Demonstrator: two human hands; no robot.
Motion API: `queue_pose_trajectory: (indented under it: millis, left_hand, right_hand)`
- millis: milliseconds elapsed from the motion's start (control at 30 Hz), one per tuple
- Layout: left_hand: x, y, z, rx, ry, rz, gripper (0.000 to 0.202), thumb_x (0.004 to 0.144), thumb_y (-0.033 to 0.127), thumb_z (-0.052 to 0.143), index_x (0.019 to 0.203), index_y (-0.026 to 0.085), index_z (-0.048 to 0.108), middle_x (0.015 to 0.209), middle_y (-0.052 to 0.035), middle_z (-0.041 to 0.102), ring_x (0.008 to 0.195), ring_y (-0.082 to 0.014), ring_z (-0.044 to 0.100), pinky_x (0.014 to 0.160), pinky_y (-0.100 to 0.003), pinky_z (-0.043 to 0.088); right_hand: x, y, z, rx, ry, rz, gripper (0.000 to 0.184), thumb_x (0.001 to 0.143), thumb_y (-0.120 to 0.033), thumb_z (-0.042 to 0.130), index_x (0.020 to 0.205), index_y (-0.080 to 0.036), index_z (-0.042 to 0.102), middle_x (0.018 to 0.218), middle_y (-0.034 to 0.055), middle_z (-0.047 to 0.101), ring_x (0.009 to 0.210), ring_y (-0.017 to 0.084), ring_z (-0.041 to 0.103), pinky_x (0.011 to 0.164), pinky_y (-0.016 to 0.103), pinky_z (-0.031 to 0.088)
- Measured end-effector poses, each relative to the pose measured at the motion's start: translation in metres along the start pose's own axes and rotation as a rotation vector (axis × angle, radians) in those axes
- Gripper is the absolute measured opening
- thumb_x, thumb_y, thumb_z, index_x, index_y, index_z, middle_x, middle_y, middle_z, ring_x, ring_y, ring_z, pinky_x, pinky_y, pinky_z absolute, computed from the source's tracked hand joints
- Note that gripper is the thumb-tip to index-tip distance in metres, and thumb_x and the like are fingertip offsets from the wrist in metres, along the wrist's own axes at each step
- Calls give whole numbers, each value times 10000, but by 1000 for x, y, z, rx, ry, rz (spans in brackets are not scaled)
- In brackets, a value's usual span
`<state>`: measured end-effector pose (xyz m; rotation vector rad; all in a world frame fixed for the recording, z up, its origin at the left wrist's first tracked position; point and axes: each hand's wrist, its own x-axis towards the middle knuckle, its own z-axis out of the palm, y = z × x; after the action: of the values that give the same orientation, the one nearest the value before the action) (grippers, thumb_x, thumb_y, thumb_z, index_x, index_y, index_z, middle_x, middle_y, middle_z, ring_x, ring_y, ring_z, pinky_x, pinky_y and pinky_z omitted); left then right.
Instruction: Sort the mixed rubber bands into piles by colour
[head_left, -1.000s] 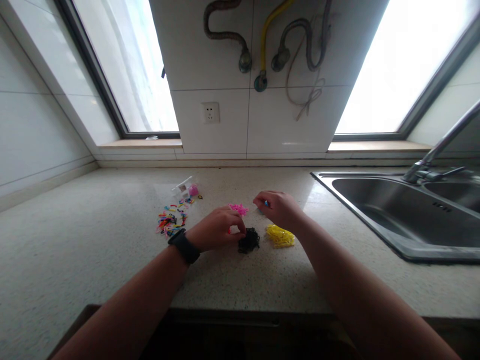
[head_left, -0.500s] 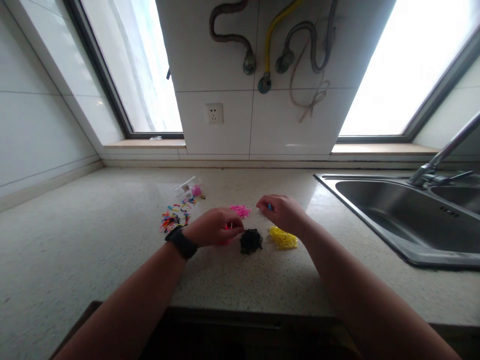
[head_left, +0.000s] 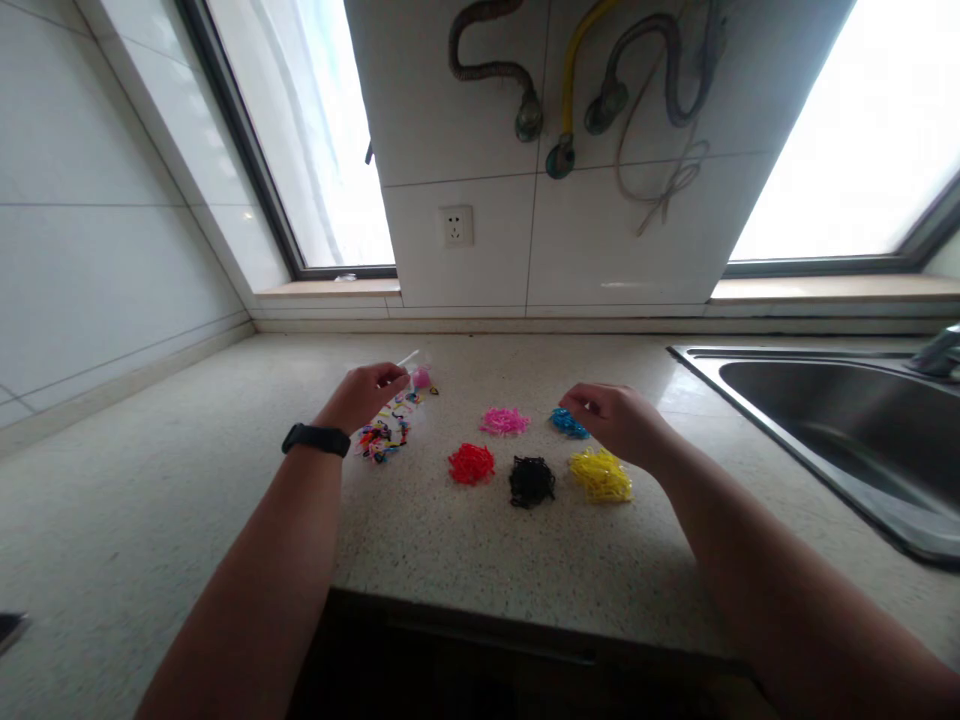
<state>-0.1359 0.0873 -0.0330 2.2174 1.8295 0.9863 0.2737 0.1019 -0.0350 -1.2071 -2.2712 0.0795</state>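
Note:
My left hand [head_left: 366,393], with a dark band on its wrist, is at the back left with thumb and fingers drawn together. It overlaps a clear packet [head_left: 409,358] beside a pink ball-like thing [head_left: 421,377]; whether it touches them I cannot tell. Just below lies a mixed-colour pile of small bands [head_left: 382,440]. My right hand [head_left: 611,412] is curled at the blue pile [head_left: 568,422], partly covering it. What its fingertips hold, if anything, is hidden. Between the hands are pink [head_left: 505,421], red [head_left: 472,464], black [head_left: 532,481] and yellow [head_left: 601,475] piles of small bands.
The piles lie on a speckled stone counter [head_left: 450,550]. A steel sink [head_left: 810,400] is set into it at the right. Behind stands a tiled wall with a socket [head_left: 457,226] and hoses [head_left: 568,100], between two windows. The counter's front edge is close to me.
My left hand has moved left and back from the red pile to the clear packet, uncovering the red bands. My right hand stays near the blue pile. The view has swung left.

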Motion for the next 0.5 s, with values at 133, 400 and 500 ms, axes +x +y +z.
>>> queue_pose_trajectory:
  millis: [133,400,500]
  left_hand:
    - [3,-28,1,117,-83,-150,366,871,495,576,942,198,777,827,-57,757,753,-198,667,684,-285,453]
    - [3,-38,7,248,-171,-222,300,804,448,629,918,230,800,905,-71,780,838,-225,697,733,-285,469]
    - [5,-41,10,252,-205,-278,276,780,438,651,890,235,803,893,-72,782,838,-225,701,719,-284,462]
  right_hand:
    - [0,5,-1,8,19,-10,263,943,-373,510,911,-236,733,816,30,737,678,162,627,628,282,409]
    - [-1,3,-1,-16,5,-1,245,939,-373,524,915,-244,731,804,16,733,670,160,620,619,276,394]
    - [-1,3,-1,-24,3,-6,248,941,-376,518,911,-247,728,798,10,729,655,155,613,607,272,385]
